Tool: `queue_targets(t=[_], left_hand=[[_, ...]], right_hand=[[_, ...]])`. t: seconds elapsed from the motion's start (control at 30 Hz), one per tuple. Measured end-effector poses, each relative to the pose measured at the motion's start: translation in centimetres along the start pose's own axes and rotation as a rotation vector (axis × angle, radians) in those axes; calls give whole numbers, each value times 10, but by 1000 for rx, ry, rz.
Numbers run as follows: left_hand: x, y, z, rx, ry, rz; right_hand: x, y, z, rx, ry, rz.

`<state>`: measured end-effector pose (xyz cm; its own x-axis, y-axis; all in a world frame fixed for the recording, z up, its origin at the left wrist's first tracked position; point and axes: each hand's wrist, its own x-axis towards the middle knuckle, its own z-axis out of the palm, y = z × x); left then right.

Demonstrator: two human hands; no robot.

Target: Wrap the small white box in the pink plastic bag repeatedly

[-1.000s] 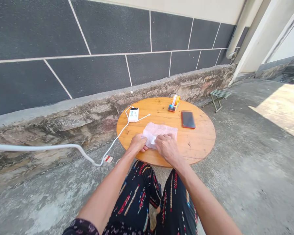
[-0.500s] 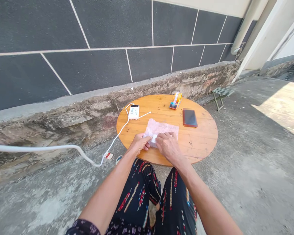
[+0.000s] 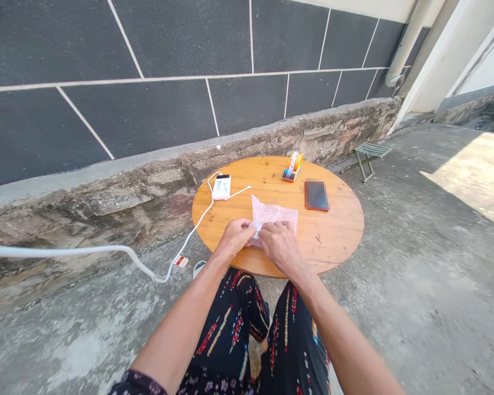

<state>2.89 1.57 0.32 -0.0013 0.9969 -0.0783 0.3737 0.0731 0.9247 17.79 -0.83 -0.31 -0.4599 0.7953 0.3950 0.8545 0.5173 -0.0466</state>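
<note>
A sheet of pale pink bubble wrap lies at the near side of the round wooden table, its near part folded over a whitish bundle. My left hand pinches the left end of the folded wrap between thumb and fingers. Bent over the top of the fold, my right hand has its fingertips close to the left thumb, gripping the wrap. What lies inside the fold is hidden by the hands and the wrap.
A white device with a white cable sits at the table's left. Farther back is a tape dispenser, near a dark pixelated rectangular object. A folding stool stands behind right, along the tiled wall.
My left hand has shifted up onto the fold, its thumb and fingers now higher at the left end. The wrap's far left corner stands up more sharply. The view has moved slightly.
</note>
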Motion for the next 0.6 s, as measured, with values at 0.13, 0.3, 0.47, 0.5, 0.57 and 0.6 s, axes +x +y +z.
queue_targets(t=[0.13, 0.3, 0.47, 0.5, 0.57, 0.6], left_hand=[[-2, -6, -9, 8, -107, 91], [0, -19, -7, 161, -51, 249], [-4, -20, -1, 372, 20, 495], [-5, -20, -1, 389, 14, 541], [-5, -20, -3, 425, -10, 623], [-5, -21, -5, 448, -24, 658]], right_hand=[[1, 3, 2, 30, -4, -2], [1, 3, 3, 100, 17, 23], [0, 2, 9, 268, 97, 185], [0, 2, 10, 295, 105, 199], [1, 2, 12, 323, 102, 204], [1, 2, 12, 326, 96, 207]])
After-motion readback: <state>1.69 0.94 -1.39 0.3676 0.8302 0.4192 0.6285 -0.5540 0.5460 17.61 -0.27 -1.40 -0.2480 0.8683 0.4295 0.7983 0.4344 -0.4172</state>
